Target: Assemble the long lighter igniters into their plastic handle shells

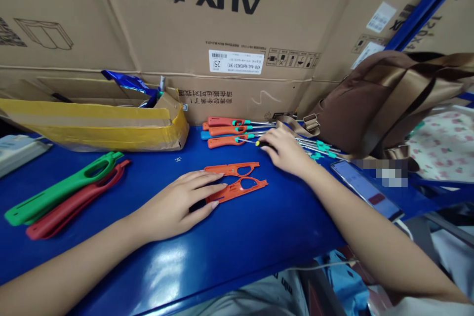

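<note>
My left hand (177, 202) lies flat on the blue table, fingers stretched out over the near end of two orange plastic handle shells (240, 180) lying side by side. My right hand (287, 150) is curled at the back of the table, pinching a thin metal rod with a small black and yellow piece (259, 143) at its fingertips. Just beyond it lies a row of assembled orange and blue lighters (225, 132) with teal triggers and metal rods.
A green handle shell (62, 187) and a red one (74, 202) lie at the left. A yellow-taped cardboard tray (96, 126) stands behind them. Large cardboard boxes (222, 24) wall the back. A brown bag (374, 103) and a phone (365, 187) sit at the right.
</note>
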### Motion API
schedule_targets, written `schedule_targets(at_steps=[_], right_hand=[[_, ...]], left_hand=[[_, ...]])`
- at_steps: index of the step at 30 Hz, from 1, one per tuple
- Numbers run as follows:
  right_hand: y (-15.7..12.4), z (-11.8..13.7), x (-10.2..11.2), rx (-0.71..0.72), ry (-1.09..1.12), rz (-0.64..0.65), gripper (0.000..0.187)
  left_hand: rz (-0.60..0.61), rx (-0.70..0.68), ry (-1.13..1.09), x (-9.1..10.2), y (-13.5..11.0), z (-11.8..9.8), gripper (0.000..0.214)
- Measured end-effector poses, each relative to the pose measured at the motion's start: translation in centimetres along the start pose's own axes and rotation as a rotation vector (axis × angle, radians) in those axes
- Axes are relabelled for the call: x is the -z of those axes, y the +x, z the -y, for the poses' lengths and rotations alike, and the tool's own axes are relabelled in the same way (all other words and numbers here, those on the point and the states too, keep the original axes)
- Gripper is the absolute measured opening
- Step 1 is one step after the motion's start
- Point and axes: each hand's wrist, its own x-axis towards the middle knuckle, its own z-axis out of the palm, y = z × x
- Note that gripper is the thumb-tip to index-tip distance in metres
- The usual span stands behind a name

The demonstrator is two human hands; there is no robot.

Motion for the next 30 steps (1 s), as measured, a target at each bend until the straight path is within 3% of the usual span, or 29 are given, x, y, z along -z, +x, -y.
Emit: schedule_targets(at_steps=[4,7,11,15,20,24,30], right_hand=[[0.0,1.1,-2.2,0.007,0.040,0.066,0.017],[0.1,0.8,-2.6,-0.030,0.068,0.087,0.018],[0.2,-0.8,-0.6,-0.149,0.040,0.089,0.029],[-0.5,-4.0,2.7,-0.482,-0.106,0.085,0.017],[-2.0,-7.3,4.7,-0.806,-0.206,0.224,0.009],[-2.3,-7.7,4.8,-0.905,-0.229,0.281,0.014],[-2.1,-7.8,4.5,-0.922,-0.226,0.322,0.014]], left_hand=[[-0.012,-0.012,0.017,0.1,0.0,0.0,0.042],[-0.026,-0.029,0.011,0.3,0.1,-0.1,0.042],[-0.045,-0.029,0.008,0.3,0.2,-0.2,0.043],[-0.058,-0.032,-0.002,0.2,0.1,0.0,0.044],[-0.072,-0.029,0.002,0.2,0.1,0.0,0.043],[-0.080,-0.028,0.005,0.3,0.1,-0.2,0.041],[-0.066,-0.006,0.004,0.4,0.0,-0.3,0.039]])
